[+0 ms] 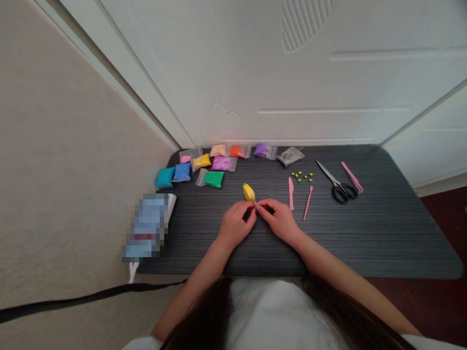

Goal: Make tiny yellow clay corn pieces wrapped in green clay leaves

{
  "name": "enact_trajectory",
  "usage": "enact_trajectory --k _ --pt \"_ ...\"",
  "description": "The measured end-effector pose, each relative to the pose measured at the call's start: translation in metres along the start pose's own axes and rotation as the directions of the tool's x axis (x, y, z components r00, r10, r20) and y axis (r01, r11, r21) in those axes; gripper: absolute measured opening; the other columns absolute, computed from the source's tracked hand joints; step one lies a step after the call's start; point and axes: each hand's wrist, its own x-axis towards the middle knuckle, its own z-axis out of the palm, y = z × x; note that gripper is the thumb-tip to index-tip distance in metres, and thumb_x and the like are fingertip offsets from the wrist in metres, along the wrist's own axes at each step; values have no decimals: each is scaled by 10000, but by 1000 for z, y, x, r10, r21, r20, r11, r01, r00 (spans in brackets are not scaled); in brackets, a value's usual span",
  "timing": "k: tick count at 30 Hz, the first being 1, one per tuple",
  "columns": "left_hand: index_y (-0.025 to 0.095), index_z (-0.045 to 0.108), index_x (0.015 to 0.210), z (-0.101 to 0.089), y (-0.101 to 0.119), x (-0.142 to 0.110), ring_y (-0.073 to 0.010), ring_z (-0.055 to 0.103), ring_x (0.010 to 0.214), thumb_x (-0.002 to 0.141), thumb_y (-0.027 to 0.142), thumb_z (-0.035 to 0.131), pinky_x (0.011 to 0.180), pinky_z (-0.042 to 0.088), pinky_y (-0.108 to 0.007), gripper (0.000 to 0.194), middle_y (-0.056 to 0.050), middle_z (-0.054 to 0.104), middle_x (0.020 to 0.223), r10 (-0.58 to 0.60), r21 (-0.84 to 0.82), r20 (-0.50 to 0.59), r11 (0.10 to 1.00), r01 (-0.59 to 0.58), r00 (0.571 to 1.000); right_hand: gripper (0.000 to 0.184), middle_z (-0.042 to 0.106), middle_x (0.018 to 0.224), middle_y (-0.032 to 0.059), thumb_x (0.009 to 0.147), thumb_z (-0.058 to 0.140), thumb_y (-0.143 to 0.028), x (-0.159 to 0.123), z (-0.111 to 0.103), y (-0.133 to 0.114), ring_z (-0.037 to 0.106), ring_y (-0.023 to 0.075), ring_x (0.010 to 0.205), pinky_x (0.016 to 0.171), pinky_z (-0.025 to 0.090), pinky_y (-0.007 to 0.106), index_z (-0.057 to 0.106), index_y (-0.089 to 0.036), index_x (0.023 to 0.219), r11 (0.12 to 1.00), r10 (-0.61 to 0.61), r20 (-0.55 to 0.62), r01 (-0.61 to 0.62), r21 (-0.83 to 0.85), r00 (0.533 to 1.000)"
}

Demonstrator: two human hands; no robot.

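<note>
Just beyond my fingertips is a small clear bag of yellow modelling clay (248, 192), its near end between my two hands. My left hand (238, 223) is closed, thumb and fingers pinching that end from the left. From the right, my right hand (279, 218) pinches at the same end, its fingertips meeting the left ones. The exact grip is partly hidden by the fingers. A tiny green piece (270, 195) lies on the table just past my right hand. To the right are a pink plastic knife (291, 193) and a thin pink modelling tool (308, 203).
Several bags of coloured clay, including a green one (213, 179), line the table's (383, 233) back left. Small yellow-green pieces (305, 177), scissors (337, 184) and pink tweezers (352, 177) lie right. A blurred-screen device (148, 226) stands at the left edge; a white door (233, 73) rises behind.
</note>
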Motion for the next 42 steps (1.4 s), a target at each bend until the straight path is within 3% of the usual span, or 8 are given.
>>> enact_trajectory --k 7,16,21,28,35,42 --pt "163 558 808 2 1 -2 -175 529 744 794 236 458 703 414 -307 125 -54 607 774 17 251 -55 968 -2 998 158 650 753 -6 794 495 -297 9 5 -4 588 130 687 661 457 269 622 -208 823 997 61 76 -64 45 995" --pt "160 552 774 0 3 -1 -174 513 707 823 238 416 663 385 -299 164 -52 592 731 18 335 -45 942 -2 999 149 637 745 -13 789 492 -306 15 9 -3 578 121 681 656 456 262 605 -210 796 997 48 86 -53 51 995" --pt "159 554 787 -1 2 -1 -174 511 718 833 227 400 679 384 -302 174 -55 596 745 34 336 -42 942 -18 999 102 608 786 7 784 506 -257 13 10 -7 551 140 759 706 436 282 598 -214 776 999 -30 16 30 19 999" --pt "162 542 770 -2 -1 -1 -170 506 741 836 212 393 695 400 -300 170 -56 585 750 57 250 -46 967 -43 997 98 579 1007 54 799 465 -207 8 15 -13 532 151 939 737 452 277 563 -210 796 991 -130 -70 132 33 989" --pt "174 547 761 -5 0 0 -170 506 759 820 178 411 721 414 -311 148 -49 588 763 121 134 -71 985 -111 990 74 620 973 37 793 469 -199 5 13 -15 570 137 871 767 447 287 542 -211 793 989 -142 -51 144 35 989" --pt "178 544 749 -9 1 0 -161 497 729 817 158 415 707 412 -311 147 -36 577 733 111 59 -82 993 -106 990 51 630 961 42 804 459 -209 6 13 -17 584 133 868 769 444 283 509 -210 795 990 -132 -26 133 35 991"
